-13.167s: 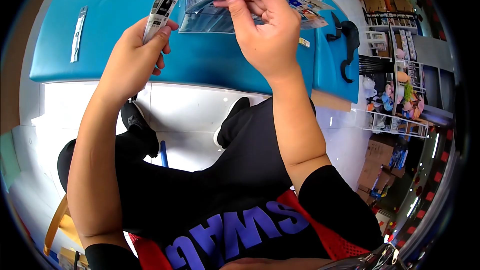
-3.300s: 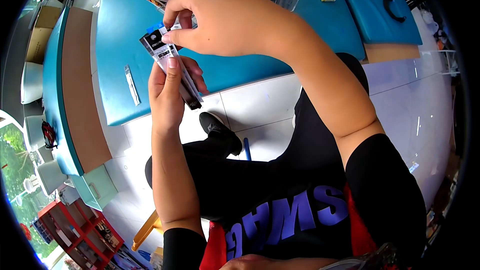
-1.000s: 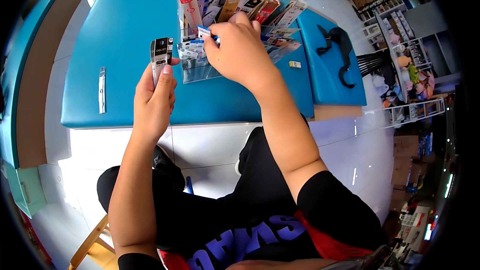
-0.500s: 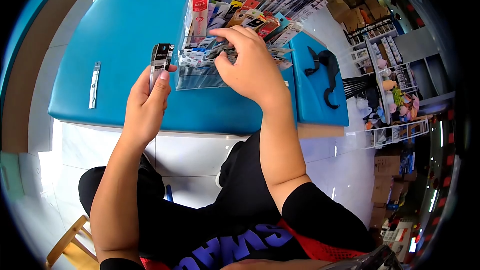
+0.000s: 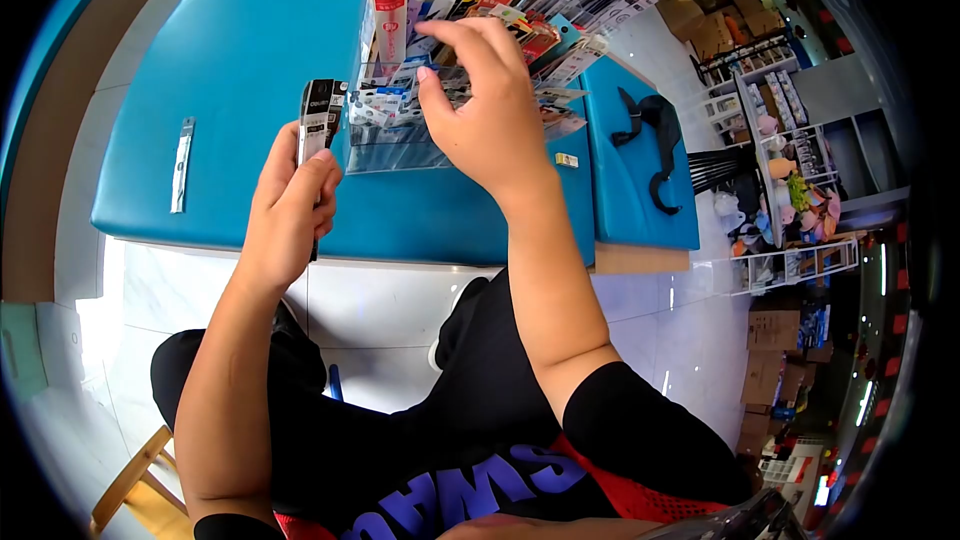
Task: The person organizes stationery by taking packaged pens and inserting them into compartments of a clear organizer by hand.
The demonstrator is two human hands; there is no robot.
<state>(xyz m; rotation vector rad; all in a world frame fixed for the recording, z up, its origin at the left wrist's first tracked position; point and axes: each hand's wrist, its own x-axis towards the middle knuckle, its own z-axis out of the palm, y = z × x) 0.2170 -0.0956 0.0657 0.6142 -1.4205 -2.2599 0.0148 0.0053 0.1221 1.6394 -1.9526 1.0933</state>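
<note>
My left hand (image 5: 290,195) is closed around a small bundle of slim black-and-clear packets (image 5: 318,105), held upright over the front of the blue padded bench (image 5: 240,70). The thumb presses on their front; exactly what is inside the packets cannot be made out. My right hand (image 5: 485,110) hovers at a clear plastic display box (image 5: 395,155), thumb and index finger apart with nothing visible between them. Many thin packets fill the box. A red-and-white packet (image 5: 390,20) stands upright at its left side, close to my right fingertips. My right hand hides part of the contents.
A single slim packet (image 5: 183,165) lies on the bench at left. A small yellowish box (image 5: 567,160) sits right of my right wrist. On the right-hand cushion lies a black strap (image 5: 655,135). Wooden chair (image 5: 135,475) at lower left; a goods shelf (image 5: 780,170) stands far right.
My right hand has moved up over the box, its thumb and index finger spread apart. The left hand's fingers have shifted lower around the packets. The small yellowish box now shows beside my right wrist.
</note>
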